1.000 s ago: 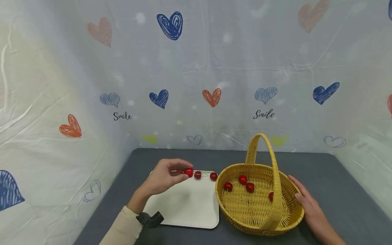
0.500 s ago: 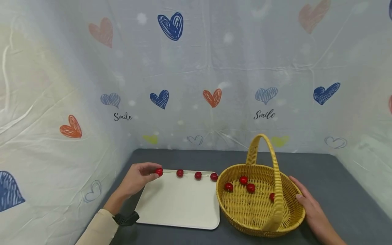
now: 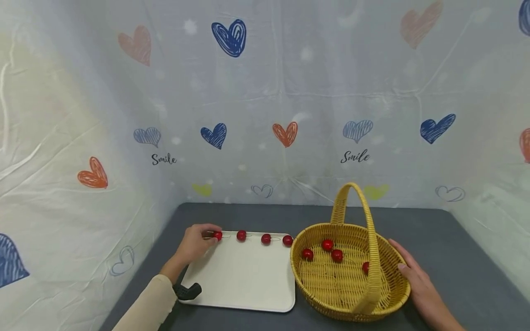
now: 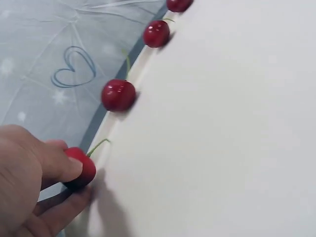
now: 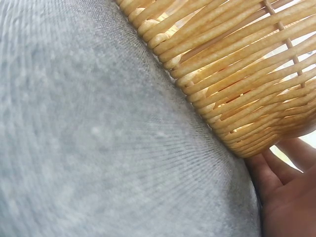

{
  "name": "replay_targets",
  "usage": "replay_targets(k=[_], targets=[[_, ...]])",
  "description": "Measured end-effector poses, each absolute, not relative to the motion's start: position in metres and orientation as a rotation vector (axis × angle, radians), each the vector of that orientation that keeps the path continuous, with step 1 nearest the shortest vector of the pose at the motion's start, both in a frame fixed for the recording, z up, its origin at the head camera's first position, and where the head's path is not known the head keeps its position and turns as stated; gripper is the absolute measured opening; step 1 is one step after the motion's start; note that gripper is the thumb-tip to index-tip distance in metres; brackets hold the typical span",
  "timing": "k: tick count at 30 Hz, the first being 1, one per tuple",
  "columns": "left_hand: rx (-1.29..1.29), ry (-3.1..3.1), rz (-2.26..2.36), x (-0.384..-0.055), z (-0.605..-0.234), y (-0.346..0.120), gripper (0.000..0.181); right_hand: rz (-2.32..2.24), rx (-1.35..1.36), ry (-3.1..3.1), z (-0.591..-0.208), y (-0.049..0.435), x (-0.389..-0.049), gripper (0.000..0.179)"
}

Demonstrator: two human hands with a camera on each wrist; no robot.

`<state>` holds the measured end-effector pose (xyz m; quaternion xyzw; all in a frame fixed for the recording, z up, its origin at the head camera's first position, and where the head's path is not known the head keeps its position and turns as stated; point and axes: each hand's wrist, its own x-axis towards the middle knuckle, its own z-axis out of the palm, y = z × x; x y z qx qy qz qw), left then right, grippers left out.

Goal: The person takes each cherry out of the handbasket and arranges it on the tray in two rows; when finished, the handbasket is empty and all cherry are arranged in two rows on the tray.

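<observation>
My left hand [image 3: 198,243] pinches a red cherry [image 4: 84,170] between thumb and fingers at the far left corner of a white tray [image 3: 244,280]. Its green stem points toward the row. Along the tray's far edge lie more cherries, one [image 4: 118,95] nearest the held one, another [image 3: 266,239] beyond it, and one [image 3: 287,240] beside the basket. My right hand [image 3: 420,280] rests against the outer right side of a yellow wicker basket [image 3: 319,289], thumb near the rim. In the right wrist view its fingers [image 5: 266,175] lie extended against the weave, partly hidden behind it.
Inside the basket lie several cherries [image 3: 337,255]; its tall arched handle [image 3: 374,257] partly covers one. The basket stands close to the tray's right edge on a dark grey table [image 3: 451,239]. A hanging cloth [image 3: 248,105] printed with hearts encloses the back and sides.
My left hand has carried the cherry leftward along the far edge, then slightly down and right at the corner. The cherry row came into fuller view. My right hand stays at the basket.
</observation>
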<state>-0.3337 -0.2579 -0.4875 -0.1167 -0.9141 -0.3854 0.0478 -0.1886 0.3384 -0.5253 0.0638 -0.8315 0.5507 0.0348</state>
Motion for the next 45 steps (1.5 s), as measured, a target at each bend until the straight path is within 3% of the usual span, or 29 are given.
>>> replay_targets(k=[14,25,35,41,45], targets=[[-0.332,-2.765,-0.950,-0.335,-0.501,-0.256,0.046,1.662,0.181,-2.578,-0.526,0.338,-0.189,0.057],[-0.411,-2.543,-1.022,-0.322,-0.485,-0.241,0.049,1.662,0.227,-2.538,-0.524,0.339,-0.188,0.056],[-0.800,-2.526,-1.634,-0.298,-0.444,-0.167,0.044,1.636,0.235,-2.528,-0.525,0.339,-0.189,0.056],[-1.185,-2.429,-1.955,-0.295,-0.436,-0.114,0.050,1.649,0.245,-2.513,-0.525,0.337,-0.188,0.056],[-1.310,-2.385,-2.063,-0.294,-0.435,-0.078,0.051,1.651,0.239,-2.522,-0.526,0.337,-0.189,0.056]])
